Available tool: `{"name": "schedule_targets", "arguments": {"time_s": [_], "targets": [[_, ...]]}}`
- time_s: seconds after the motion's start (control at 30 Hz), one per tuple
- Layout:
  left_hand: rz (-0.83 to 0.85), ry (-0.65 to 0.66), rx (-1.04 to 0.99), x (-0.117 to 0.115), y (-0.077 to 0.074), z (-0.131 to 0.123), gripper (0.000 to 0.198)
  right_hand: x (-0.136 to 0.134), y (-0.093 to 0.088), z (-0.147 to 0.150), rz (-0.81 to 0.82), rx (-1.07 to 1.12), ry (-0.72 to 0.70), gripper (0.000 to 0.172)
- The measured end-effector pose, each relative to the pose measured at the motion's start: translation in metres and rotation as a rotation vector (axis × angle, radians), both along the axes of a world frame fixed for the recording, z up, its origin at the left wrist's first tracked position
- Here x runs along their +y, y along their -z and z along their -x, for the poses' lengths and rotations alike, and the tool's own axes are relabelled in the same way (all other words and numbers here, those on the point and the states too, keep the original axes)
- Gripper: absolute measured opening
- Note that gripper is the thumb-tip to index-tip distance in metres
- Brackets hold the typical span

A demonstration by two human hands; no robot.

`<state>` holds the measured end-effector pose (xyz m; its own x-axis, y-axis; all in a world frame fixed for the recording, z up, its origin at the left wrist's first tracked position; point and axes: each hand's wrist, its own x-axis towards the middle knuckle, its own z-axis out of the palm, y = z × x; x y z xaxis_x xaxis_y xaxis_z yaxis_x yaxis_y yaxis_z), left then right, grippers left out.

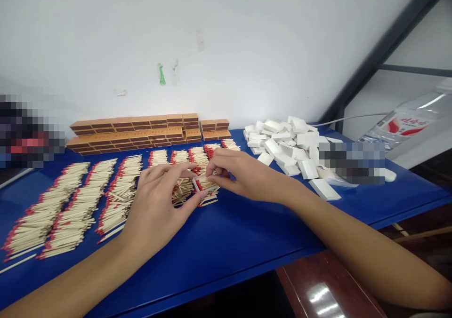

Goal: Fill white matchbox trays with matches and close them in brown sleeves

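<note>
In the middle of the head view, my left hand (pixel 157 198) has its thumb and index finger closed on one end of a small white matchbox tray (pixel 195 184). My right hand (pixel 243 174) pinches matches (pixel 205 184) with red heads at that tray, its fingers curled over them. The fingers partly hide the tray, and how many matches lie in it cannot be made out. Around and behind both hands, more red-headed matches (pixel 197 157) lie in rows on the blue table (pixel 247 242).
Long match rows (pixel 67 191) cover the table's left side. Orange-brown matchboxes (pixel 141 134) are stacked along the wall. To the right is a heap of white trays (pixel 282 144), with a blurred-out object (pixel 349 162) beside it. A clear plastic bottle (pixel 406 120) is at far right.
</note>
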<state>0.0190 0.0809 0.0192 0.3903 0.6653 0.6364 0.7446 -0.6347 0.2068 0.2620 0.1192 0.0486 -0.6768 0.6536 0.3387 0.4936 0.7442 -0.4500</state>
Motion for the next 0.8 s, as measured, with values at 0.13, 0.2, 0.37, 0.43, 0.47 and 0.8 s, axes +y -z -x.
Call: {"name": "schedule_targets", "arguments": {"time_s": [0.13, 0.2, 0.37, 0.43, 0.47, 0.8], "targets": [[0.012, -0.007, -0.006, 0.001, -0.001, 0.0, 0.045, 0.007, -0.003, -0.008, -0.042, -0.008, 0.051, 0.009], [0.018, -0.015, -0.005, 0.002, -0.001, 0.0, 0.044, 0.014, -0.005, -0.018, -0.077, -0.046, 0.121, 0.011], [0.024, -0.019, -0.006, 0.003, 0.0, 0.001, 0.043, 0.031, -0.001, -0.035, 0.058, -0.257, 0.173, 0.007], [0.024, -0.023, -0.007, 0.002, 0.0, 0.001, 0.042, 0.035, 0.003, -0.036, 0.114, -0.279, 0.165, 0.008], [0.025, -0.026, -0.007, 0.002, 0.0, 0.001, 0.041, 0.036, 0.004, -0.036, 0.133, -0.285, 0.165, 0.009], [0.016, -0.025, -0.004, 0.001, -0.001, -0.001, 0.041, 0.032, 0.002, -0.033, 0.173, -0.257, 0.157, 0.013]]}}
